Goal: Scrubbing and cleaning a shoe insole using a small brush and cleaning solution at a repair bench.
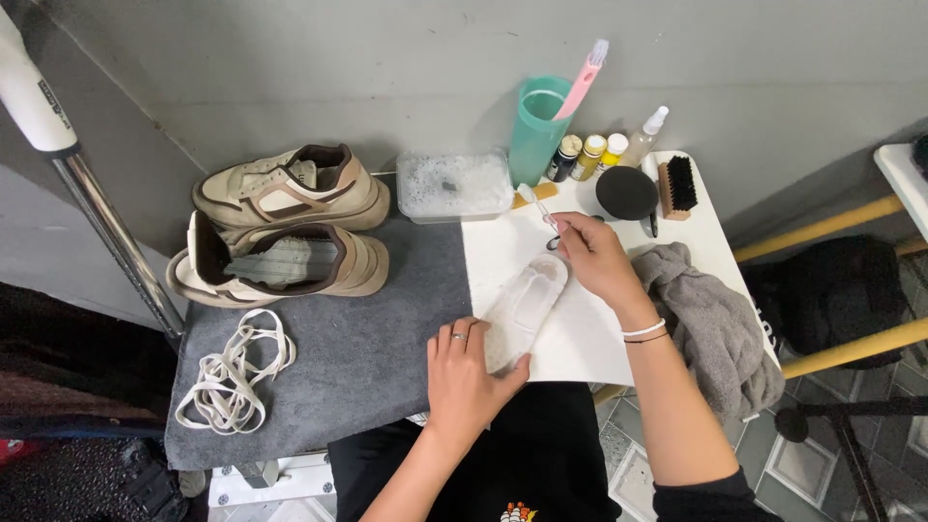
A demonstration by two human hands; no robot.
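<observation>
Left hand pressed flat on near end of white insole, pinning it to white board. Right hand pinching small toothbrush just above insole's far end. Beige sneakers and loose laces left of left hand; grey towel right of right wrist.

A small white desk carries everything. Its left part is covered by a grey felt mat; on the mat lie two beige and brown sneakers at the far side and a loose heap of cream shoelaces nearer left. At the far edge stand a clear plastic tub of soapy water, a teal plastic cup, small bottles, a round black tin and a wooden brush. A white insole lies mid-desk, a crumpled grey towel on the right.
</observation>
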